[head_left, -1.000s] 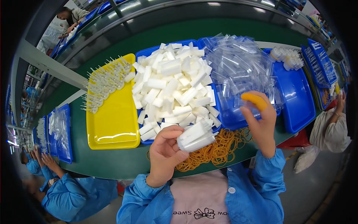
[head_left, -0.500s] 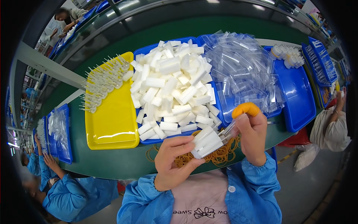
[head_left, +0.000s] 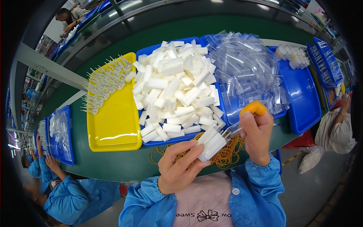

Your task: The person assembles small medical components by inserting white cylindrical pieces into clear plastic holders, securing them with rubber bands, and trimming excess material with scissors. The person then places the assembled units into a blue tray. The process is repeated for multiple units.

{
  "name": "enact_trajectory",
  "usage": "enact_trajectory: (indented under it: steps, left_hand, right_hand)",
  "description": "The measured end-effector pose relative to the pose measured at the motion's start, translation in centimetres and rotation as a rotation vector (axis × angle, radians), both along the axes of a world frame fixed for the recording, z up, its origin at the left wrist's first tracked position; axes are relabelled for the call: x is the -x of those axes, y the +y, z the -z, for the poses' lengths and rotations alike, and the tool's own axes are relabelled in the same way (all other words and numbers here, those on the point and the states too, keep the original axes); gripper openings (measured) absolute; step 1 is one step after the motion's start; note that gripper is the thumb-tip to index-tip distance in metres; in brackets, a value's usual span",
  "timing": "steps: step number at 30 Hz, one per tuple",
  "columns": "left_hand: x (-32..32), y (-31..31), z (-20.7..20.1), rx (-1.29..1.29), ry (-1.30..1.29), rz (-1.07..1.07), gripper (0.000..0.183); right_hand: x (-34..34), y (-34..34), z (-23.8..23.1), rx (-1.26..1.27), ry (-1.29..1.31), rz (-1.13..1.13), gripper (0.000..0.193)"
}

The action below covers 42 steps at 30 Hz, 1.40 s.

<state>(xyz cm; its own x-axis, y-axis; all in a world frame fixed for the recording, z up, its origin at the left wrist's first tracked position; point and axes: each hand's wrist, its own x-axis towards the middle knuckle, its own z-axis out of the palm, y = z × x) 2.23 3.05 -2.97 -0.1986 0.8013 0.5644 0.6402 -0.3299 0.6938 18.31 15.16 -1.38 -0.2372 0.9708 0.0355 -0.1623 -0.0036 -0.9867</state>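
Note:
In my left hand (head_left: 179, 164) is a bundle of white foam pieces (head_left: 212, 145), gripped between fingers and thumb. Thin clear or metallic rods stick out of its right end. My right hand (head_left: 259, 130), with an orange finger cot (head_left: 253, 108) on one finger, pinches a narrow clear plastic piece (head_left: 235, 129) beside those rods; whether it is a sleeve or a rod I cannot tell. Under the bundle lies a heap of tan rubber bands (head_left: 228, 154). Just beyond my hands, loose white foam blocks (head_left: 170, 90) are piled on a blue tray (head_left: 154, 143).
Clear plastic sleeves (head_left: 242, 68) heap over another blue tray. Left of the foam, a yellow tray (head_left: 113, 130) holds rows of thin-stemmed white parts (head_left: 107, 81). A further blue tray (head_left: 302, 102) carries small white parts (head_left: 293, 56). Co-workers sit at both sides.
My right hand has shifted slightly right, and more of the rods show at the bundle's end. My left fingers have moved further over the foam.

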Motion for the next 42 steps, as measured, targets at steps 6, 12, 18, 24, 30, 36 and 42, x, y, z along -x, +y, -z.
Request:
enact_trajectory:
  steps: [6,12,18,24,30,36,42]
  left_hand:
    - [0.0,0.1,-0.4,-0.007,0.023,0.006,0.046]
    - [-0.2,0.2,-0.6,0.05,0.124,0.05,0.05]
    - [-0.2,0.7,-1.0,0.177,0.025,0.149,0.048]
    - [-0.6,1.0,-0.6,0.13,-0.11,0.166,0.045]
    - [-0.5,0.8,0.0,0.096,-0.049,0.221,0.043]
    - [-1.0,0.6,0.0,0.383,-0.533,0.353,0.081]
    - [-1.0,1.5,-0.9,0.898,-1.5,0.888,0.066]
  right_hand:
    - [0.2,-0.2,-0.4,0.017,0.005,-0.079,0.009]
    - [0.4,-0.9,-0.6,-0.091,-0.097,-0.037,0.008]
    - [0.4,-0.8,-0.9,-0.178,-0.112,-0.019,0.009]
    - [0.0,-0.7,-0.9,-0.197,-0.116,-0.046,0.009]
    - [-0.7,-0.6,-1.9,-0.183,-0.245,-0.152,0.012]
    - [-1.3,-0.1,-2.9,-0.289,-0.371,-0.284,0.013]
    - [-1.1,0.4,-2.9,-0.386,-0.458,-0.465,0.02]
